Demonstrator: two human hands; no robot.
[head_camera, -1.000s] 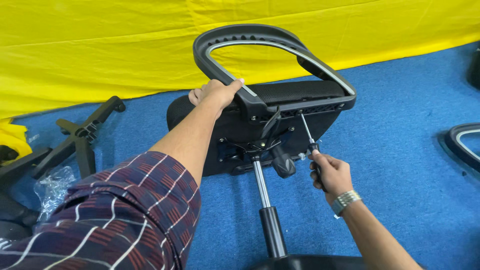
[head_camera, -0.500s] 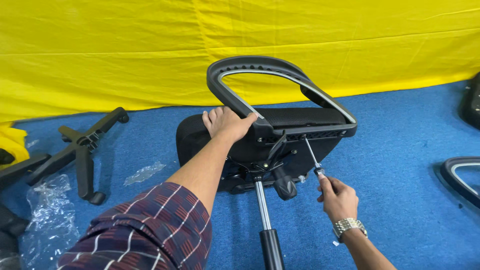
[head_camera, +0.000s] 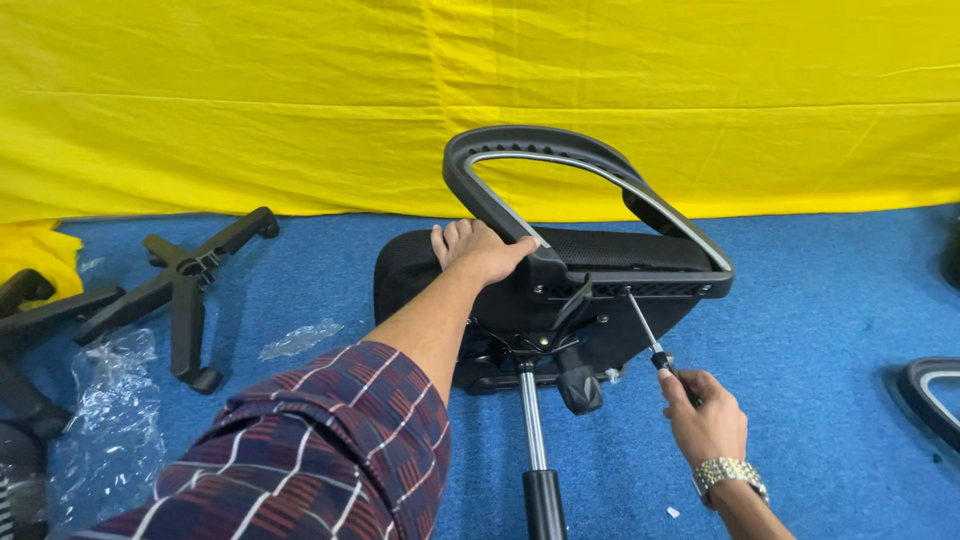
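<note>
The left hand (head_camera: 480, 252) presses on the seat (head_camera: 600, 290) to steady it; the right hand (head_camera: 702, 415), at 5 o'clock, clenches a screwdriver (head_camera: 648, 335) at the armrest (head_camera: 585, 195) bracket.

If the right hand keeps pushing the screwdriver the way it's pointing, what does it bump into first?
The right hand holds a screwdriver aimed up and to the left. Its tip already seems to sit at the underside of the black armrest bracket on the upturned chair seat, so that comes first, though depth is hard to judge.
</note>
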